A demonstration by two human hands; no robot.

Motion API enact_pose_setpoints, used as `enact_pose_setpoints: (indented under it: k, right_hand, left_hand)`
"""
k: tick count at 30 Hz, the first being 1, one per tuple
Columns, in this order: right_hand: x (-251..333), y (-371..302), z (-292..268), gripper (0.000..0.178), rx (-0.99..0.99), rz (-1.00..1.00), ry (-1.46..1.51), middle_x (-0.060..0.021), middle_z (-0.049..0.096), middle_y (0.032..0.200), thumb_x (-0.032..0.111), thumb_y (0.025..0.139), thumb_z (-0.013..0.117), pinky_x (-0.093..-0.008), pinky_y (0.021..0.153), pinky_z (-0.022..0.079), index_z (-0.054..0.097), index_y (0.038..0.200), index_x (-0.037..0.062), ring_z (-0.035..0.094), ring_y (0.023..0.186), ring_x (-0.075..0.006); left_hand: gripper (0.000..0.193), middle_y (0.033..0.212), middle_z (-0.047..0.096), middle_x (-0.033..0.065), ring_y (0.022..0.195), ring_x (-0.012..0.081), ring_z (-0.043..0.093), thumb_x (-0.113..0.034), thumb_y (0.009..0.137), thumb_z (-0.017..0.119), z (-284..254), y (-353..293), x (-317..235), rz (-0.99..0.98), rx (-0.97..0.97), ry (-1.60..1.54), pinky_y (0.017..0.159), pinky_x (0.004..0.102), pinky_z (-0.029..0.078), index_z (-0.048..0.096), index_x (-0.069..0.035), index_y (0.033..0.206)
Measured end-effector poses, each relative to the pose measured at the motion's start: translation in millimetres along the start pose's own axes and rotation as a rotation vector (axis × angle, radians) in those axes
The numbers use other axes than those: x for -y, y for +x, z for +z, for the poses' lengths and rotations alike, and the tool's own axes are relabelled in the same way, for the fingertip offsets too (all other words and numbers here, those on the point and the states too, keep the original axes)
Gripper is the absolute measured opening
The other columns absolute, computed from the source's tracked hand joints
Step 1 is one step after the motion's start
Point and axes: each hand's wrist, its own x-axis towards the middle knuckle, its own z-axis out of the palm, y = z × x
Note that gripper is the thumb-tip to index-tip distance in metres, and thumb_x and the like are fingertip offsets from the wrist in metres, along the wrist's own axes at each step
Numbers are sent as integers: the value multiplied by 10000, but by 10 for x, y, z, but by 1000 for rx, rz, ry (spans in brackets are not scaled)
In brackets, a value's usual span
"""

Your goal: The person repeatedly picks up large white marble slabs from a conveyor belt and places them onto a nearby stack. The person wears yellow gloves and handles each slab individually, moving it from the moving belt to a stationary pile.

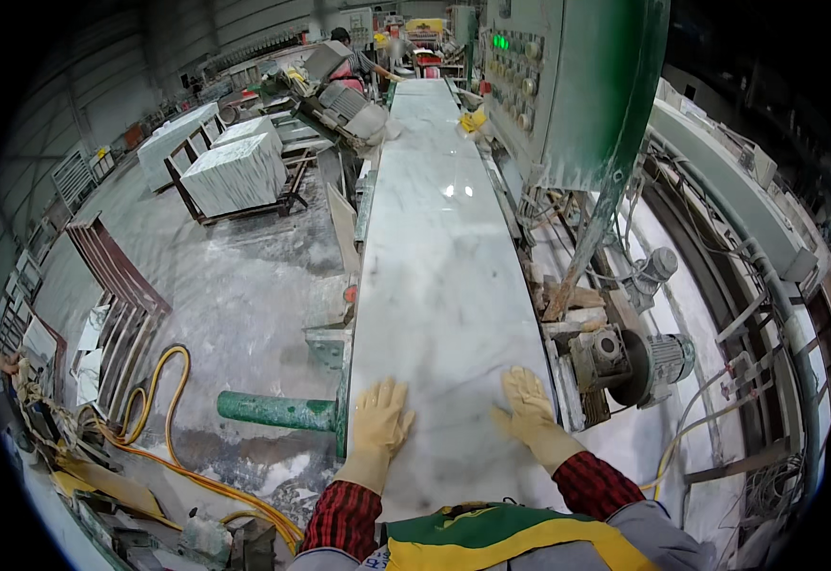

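A worker in pale rubber gloves rested both hands on a long run of white, grey-veined stone slab (pixel 444 305) on a narrow processing line. The left hand (pixel 380 425) lay near the slab's left edge and the right hand (pixel 530 414) near its right, a wide stance that probably spread pressure evenly across the stone. The fingers of each hand were extended and slightly apart, palms down, clamped on nothing; so broad a surface offered a flat touch rather than a grip. A control cabinet (pixel 563 86) with green lights stood alongside, presumably within reach of the line. At the far end a co-worker (pixel 356 65) extended an arm toward the slab, while marble-patterned blocks (pixel 235 176) sat on a frame to the left, likely keeping them off the floor.
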Motion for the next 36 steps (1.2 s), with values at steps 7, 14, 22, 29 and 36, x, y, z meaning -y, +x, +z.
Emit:
enact_pose_setpoints:
  k: [7,14,22,29,36]
  right_hand:
    - [-16,676,-59,997,145,37,-23,-250,384,1770,614,959,740,-524,1372,239,396,1692,32,303,1663,-420]
    - [-64,1234,18,1015,84,12,-7,-256,395,1756,622,936,764,-523,1366,248,429,1667,1,325,1645,-414]
    - [-142,1729,-79,1025,82,-45,19,-297,424,1736,630,960,746,-532,1366,255,432,1672,-37,361,1633,-450]
    - [-290,2073,125,992,39,-35,-20,-293,417,1745,633,981,715,-523,1365,257,449,1665,-35,353,1641,-438]
    - [-267,2197,-42,974,61,-53,42,-281,437,1723,623,976,736,-519,1345,294,471,1642,-36,363,1628,-428]
  left_hand:
    - [704,1760,444,165,1620,406,398,-495,1067,669,-93,481,51,-68,179,-1,1324,608,289,491,-147,1652]
    - [790,1755,445,158,1630,393,381,-561,1051,671,40,986,126,-95,158,83,1326,590,281,468,-128,1681]
    - [791,1702,473,150,1566,389,438,-554,1045,680,146,1602,216,-101,113,156,1308,576,300,478,-100,1660]
    - [749,1674,534,155,1560,381,464,-519,1018,731,296,1857,295,-93,47,128,1305,587,311,531,-126,1623]
    - [782,1732,458,199,1606,437,407,-498,1042,706,300,1965,345,-99,102,105,1330,612,278,463,-99,1669]
